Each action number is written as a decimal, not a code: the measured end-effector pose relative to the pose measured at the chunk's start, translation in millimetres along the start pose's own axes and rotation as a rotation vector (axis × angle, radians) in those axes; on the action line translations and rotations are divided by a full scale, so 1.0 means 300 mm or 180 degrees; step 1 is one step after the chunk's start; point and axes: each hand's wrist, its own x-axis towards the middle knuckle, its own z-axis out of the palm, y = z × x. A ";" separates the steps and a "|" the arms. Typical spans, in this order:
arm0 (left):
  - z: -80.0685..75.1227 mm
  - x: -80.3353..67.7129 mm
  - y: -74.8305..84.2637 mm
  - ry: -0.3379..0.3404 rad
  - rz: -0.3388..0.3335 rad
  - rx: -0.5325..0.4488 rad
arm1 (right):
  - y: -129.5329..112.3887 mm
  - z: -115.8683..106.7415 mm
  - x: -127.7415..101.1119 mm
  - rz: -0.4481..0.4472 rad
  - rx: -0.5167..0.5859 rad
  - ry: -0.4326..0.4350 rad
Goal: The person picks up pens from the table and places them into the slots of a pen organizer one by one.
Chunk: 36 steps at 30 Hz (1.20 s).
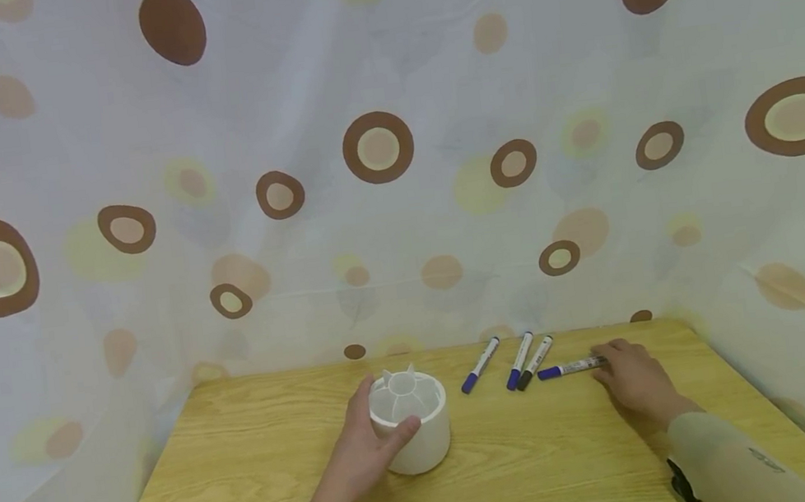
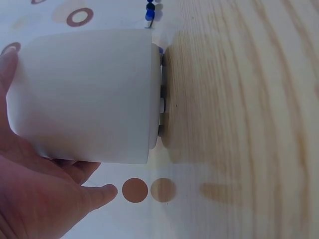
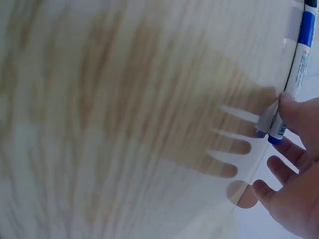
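Observation:
My left hand (image 1: 362, 448) grips a white round pen holder (image 1: 428, 445), its thumb along the near side and fingers around the left. From above, dividers split the holder's open top into compartments around a central ring. In the left wrist view the holder's smooth wall (image 2: 89, 94) and small feet under its base show. Farther right, my right hand (image 1: 636, 377) pinches the end of a blue-capped whiteboard marker (image 1: 572, 367), which lies sideways with its cap toward the left. The right wrist view shows the thumb on the marker's barrel (image 3: 300, 64).
Left of the held marker lie a black-capped marker (image 1: 536, 362) and two blue-capped ones, a nearer marker (image 1: 520, 360) and a farther-left marker (image 1: 481, 365). All are on the wooden table (image 1: 248, 467). A dotted white curtain (image 1: 312, 245) hangs behind and at both sides.

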 end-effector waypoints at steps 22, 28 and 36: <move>-0.003 -0.002 0.005 -0.0035 -0.0028 -0.0072 | -0.022 -0.078 -0.037 0.0000 0.0458 0.0194; -0.004 -0.005 0.010 -0.0033 -0.0016 -0.0096 | -0.049 -0.104 -0.021 -0.0034 0.0571 0.0325; -0.003 -0.001 0.008 -0.0055 -0.0039 -0.0162 | -0.138 -0.167 -0.010 0.0102 0.0704 0.0285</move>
